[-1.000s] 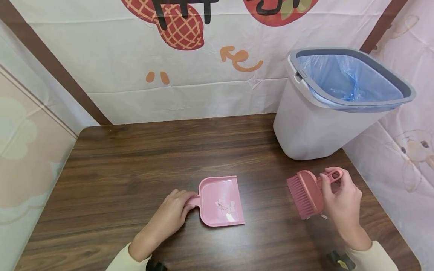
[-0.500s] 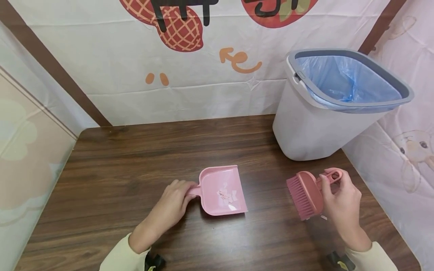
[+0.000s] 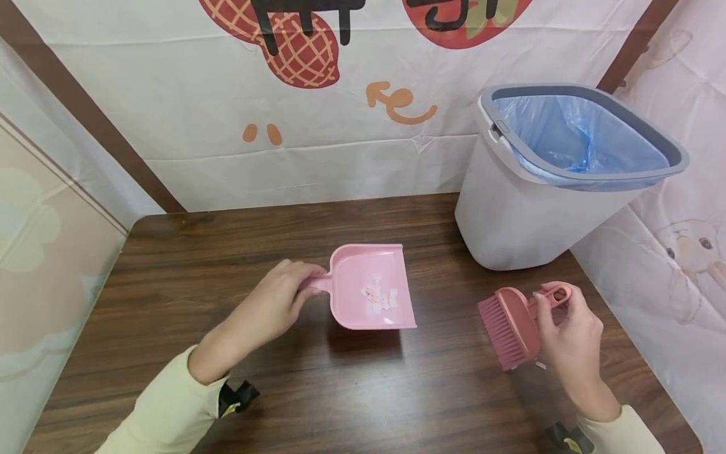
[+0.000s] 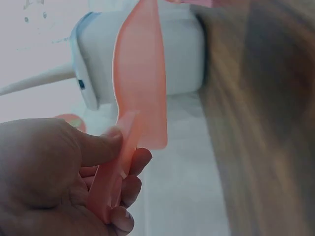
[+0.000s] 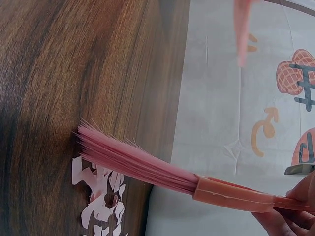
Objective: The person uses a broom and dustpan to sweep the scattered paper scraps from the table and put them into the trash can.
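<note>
My left hand [image 3: 276, 299] grips the handle of a pink dustpan [image 3: 354, 268], raised off the table with its shadow beneath. On the pan lie small pale paper scraps [image 3: 375, 296]. In the left wrist view the thumb and curled fingers [image 4: 129, 189] wrap the dustpan handle. My right hand [image 3: 573, 343] holds a small pink brush [image 3: 520, 321] by its looped handle, bristles pointing left and down to the table. The right wrist view shows torn paper scraps [image 5: 101, 196] on the wood beside the bristles [image 5: 133, 155]; from the head they are mostly hidden behind the brush.
A light grey bin [image 3: 510, 214] with a blue liner [image 3: 567, 132] stands at the table's back right corner. The dark wooden table [image 3: 238, 239] ends at a printed cloth backdrop [image 3: 340, 170]; another cloth hangs on the right.
My left hand has lifted the dustpan off the table and moved it away from me, scraps still on it. The right hand and brush have stayed nearly in place.
</note>
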Available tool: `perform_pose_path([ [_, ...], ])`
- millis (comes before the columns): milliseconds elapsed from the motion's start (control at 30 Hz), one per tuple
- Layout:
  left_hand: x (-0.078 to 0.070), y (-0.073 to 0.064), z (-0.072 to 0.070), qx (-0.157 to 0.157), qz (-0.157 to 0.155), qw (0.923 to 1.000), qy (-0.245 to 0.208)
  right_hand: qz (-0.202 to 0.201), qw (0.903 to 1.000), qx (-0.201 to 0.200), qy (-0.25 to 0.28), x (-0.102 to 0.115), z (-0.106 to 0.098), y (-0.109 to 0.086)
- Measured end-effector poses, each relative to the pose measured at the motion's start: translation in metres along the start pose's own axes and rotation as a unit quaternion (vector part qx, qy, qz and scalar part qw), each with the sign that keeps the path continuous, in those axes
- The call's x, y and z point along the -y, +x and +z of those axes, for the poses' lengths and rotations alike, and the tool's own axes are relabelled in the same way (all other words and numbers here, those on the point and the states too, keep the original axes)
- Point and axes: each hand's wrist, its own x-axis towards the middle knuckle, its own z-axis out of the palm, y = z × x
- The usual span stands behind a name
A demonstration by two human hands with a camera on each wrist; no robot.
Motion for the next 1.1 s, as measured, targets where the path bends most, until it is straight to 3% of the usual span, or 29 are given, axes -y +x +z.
perform_pose_path([
  [200,-0.005,0.024,-0.029,0.006,0.009,0.9995,-0.031,-0.001,1.0000,0.002,-0.005,0.000,0.000,0.001],
  [400,-0.014,0.052,-0.062,0.056,-0.018,0.9971,-0.048,-0.003,0.9999,0.007,-0.011,0.001,-0.001,0.002],
  [533,-0.026,0.071,-0.085,0.075,-0.018,0.9962,-0.042,-0.004,0.9999,0.009,-0.011,0.002,-0.001,0.003],
  [833,-0.051,0.111,-0.128,0.075,-0.029,0.9961,-0.035,-0.009,0.9999,0.013,-0.007,0.000,-0.001,0.003],
  [1100,-0.055,0.150,-0.152,0.072,-0.011,0.9973,-0.004,-0.010,0.9998,0.014,-0.009,0.001,-0.002,0.003],
])
